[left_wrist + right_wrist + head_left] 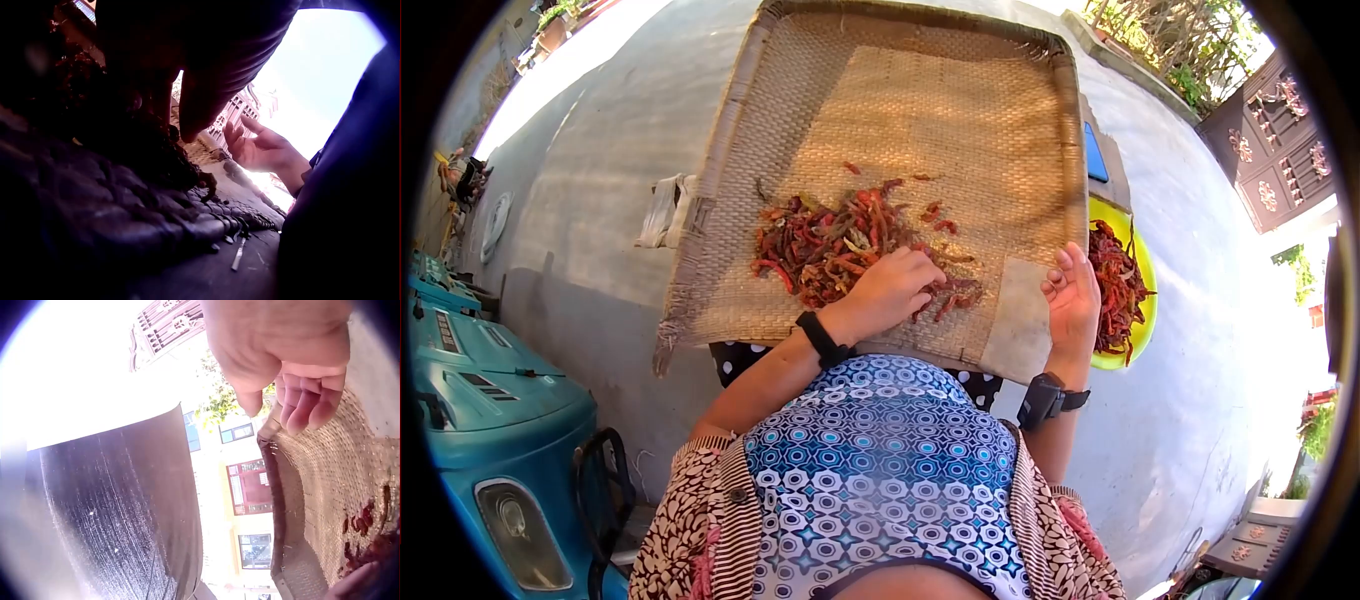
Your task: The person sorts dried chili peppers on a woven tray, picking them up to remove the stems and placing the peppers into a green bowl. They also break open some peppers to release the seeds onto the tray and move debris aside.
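A loose heap of dried red chillies (pixel 830 240) lies on a shallow woven tray (pixel 960 130). At the heap's right edge, my left hand (pixel 890 290) reaches down with bent fingers among the chillies. I cannot tell whether it pinches one; the left wrist view is dark there. My right hand (pixel 1072 300) is raised at the tray's right rim, palm up. Its fingers bend loosely with nothing between them, as the right wrist view also shows of this hand (pixel 287 369). Beside it, a yellow basin (pixel 1148 300) holds more dried chillies (pixel 1115 290).
A flat grey piece (pixel 1015 320) covers the tray's near right corner. A blue flat object (pixel 1095 155) lies beyond the right rim. On the left stand a teal vehicle (pixel 510 400) and a white bag (pixel 665 212). Concrete floor (pixel 600 200) surrounds the tray.
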`<act>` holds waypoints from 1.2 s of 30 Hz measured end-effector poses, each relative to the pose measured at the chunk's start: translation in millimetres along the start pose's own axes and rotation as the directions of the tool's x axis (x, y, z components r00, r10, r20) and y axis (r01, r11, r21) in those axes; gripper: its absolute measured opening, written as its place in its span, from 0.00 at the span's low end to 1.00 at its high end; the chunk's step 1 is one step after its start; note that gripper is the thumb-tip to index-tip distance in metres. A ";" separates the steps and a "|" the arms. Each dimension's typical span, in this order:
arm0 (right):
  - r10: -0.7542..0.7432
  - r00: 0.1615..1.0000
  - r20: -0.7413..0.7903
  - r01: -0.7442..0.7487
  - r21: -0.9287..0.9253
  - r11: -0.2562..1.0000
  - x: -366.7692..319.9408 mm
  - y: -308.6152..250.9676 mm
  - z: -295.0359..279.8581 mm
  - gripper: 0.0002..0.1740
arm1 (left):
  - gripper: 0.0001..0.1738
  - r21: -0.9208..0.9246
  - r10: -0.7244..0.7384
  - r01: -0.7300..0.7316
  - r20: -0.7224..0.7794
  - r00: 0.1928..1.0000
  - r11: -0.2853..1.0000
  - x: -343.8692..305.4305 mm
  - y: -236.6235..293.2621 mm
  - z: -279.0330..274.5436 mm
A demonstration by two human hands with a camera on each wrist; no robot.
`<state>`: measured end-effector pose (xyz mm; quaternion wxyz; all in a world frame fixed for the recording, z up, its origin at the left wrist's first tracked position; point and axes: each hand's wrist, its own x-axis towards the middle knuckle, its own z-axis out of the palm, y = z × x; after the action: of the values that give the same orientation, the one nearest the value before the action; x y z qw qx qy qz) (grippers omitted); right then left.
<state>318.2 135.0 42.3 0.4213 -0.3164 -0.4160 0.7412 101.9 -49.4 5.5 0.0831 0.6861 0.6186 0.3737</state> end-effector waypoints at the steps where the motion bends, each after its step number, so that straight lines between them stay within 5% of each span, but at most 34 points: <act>1: 0.004 0.998 0.059 0.009 -0.228 0.974 -0.7 8.4 2.3 0.13 | 0.18 0.026 0.005 -0.005 -0.014 1.000 1.000 0.5 0.2 1.1; 3: 0.092 0.967 0.237 0.064 -0.576 0.815 2.7 36.1 -1.8 0.14 | 0.18 0.079 0.013 -0.012 -0.021 1.000 0.997 0.3 0.0 2.2; 6: -0.013 0.915 0.404 0.387 -0.868 0.311 -14.7 51.4 24.2 0.12 | 0.16 0.153 0.020 -0.018 -0.010 1.000 0.988 -1.0 -2.3 2.6; 9: -0.031 0.916 0.399 0.400 -0.910 0.110 -21.1 58.5 35.7 0.11 | 0.12 0.176 0.021 -0.018 -0.015 1.000 0.984 -2.6 -5.1 4.3; 15: -0.016 0.897 0.442 0.442 -0.897 -0.011 -20.3 55.3 40.9 0.10 | 0.08 0.135 -0.028 0.028 -0.002 1.000 0.990 -0.8 -1.9 2.3; 18: -0.078 0.886 0.458 0.464 -0.878 0.115 -17.0 59.2 33.7 0.10 | 0.09 0.097 -0.062 0.066 -0.039 0.997 0.993 -2.1 -2.6 2.1; 21: 0.004 0.937 0.350 0.332 -0.894 0.300 -20.4 51.8 32.8 0.09 | 0.10 0.001 -0.152 0.152 -0.069 0.986 0.988 -1.1 2.6 -1.3; 26: 0.098 0.918 0.385 0.262 -0.773 0.578 -28.1 52.4 33.1 0.09 | 0.10 -0.232 -0.376 0.359 -0.032 0.926 0.904 6.7 15.4 -7.4; 27: 0.128 0.916 0.381 0.223 -0.746 0.628 -29.5 53.4 35.4 0.09 | 0.10 -0.231 -0.322 0.304 -0.043 0.946 0.924 5.8 11.6 -5.3; 30: 0.239 0.906 0.349 0.110 -0.740 0.664 -34.0 45.7 44.3 0.08 | 0.10 -0.247 -0.208 0.195 -0.030 0.978 0.949 3.0 1.6 0.3; 32: 0.185 0.904 0.386 0.164 -0.710 0.685 -29.2 56.3 37.2 0.08 | 0.10 -0.285 -0.203 0.204 0.033 0.979 0.937 2.9 2.5 -0.4; 35: 0.134 0.888 0.439 0.227 -0.675 0.702 -27.2 59.8 34.9 0.07 | 0.09 -0.447 -0.291 0.420 0.329 0.898 0.790 7.1 16.0 -15.0; 36: 0.123 0.881 0.456 0.245 -0.665 0.706 -27.2 59.6 34.9 0.06 | 0.08 -0.452 -0.278 0.375 0.268 0.922 0.809 6.1 15.8 -13.4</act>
<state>280.2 80.8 8.8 0.1798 -0.2499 -0.7664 0.5637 105.9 -52.0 26.5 0.3775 0.5568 0.6004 0.4325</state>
